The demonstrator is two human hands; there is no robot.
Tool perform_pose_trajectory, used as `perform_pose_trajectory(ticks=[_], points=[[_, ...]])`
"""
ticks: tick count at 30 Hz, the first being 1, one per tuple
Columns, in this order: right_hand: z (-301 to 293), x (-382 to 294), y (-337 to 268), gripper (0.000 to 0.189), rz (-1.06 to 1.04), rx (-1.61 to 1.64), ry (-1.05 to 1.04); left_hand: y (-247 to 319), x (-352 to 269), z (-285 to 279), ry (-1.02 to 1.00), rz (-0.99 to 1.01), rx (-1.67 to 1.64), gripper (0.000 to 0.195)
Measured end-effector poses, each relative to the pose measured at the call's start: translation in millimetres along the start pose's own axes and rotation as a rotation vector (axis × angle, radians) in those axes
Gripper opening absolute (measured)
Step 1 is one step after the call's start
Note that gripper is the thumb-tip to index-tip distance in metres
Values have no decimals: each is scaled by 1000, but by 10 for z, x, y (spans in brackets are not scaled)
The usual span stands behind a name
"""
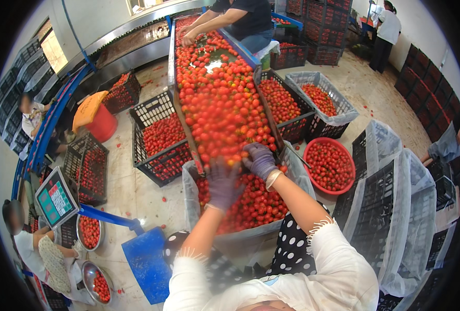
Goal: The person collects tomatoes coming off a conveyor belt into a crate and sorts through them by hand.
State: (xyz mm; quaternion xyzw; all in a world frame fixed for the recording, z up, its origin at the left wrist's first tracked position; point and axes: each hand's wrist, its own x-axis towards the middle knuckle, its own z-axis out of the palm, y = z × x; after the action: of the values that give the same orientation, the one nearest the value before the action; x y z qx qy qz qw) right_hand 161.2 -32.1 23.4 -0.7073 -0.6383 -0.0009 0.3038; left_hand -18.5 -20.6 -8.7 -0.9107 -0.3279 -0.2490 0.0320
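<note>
Both hands wear thin purple gloves at the low end of a sorting chute (278, 136) full of small red tomatoes (222, 112). My left hand (223, 184), blurred, is at the chute's lip with its fingers apart, above a plastic-lined crate (191, 194). My right hand (261, 161) rests against the tomatoes near the chute's right wall, fingers bent; whether it grips any is hidden. More tomatoes (257, 206) fill much of the lined crate, which stands between my knees. A few tomatoes in the chute look orange or yellow.
Black crates of tomatoes (158, 149) flank the chute. A red basin (348, 159) stands right, beside lined crates (374, 217). A blue platform scale (146, 264) lies at left. Across the chute, a person's hands (189, 37) touch tomatoes; other people sit left.
</note>
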Motion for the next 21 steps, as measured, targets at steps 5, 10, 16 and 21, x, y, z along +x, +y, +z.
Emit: perform_pose_trajectory(ticks=[5, 10, 16, 21], points=[[19, 42, 167, 29, 189, 435, 66, -95, 7, 152, -36, 101, 7, 84], [-260, 71, 38, 25, 655, 1269, 92, 53, 4, -28, -63, -205, -35, 82], [22, 82, 245, 27, 481, 1021, 67, 32, 11, 99, -33, -61, -17, 84], [118, 269, -247, 40, -60, 44, -12, 5, 24, 120, -131, -61, 79, 82]])
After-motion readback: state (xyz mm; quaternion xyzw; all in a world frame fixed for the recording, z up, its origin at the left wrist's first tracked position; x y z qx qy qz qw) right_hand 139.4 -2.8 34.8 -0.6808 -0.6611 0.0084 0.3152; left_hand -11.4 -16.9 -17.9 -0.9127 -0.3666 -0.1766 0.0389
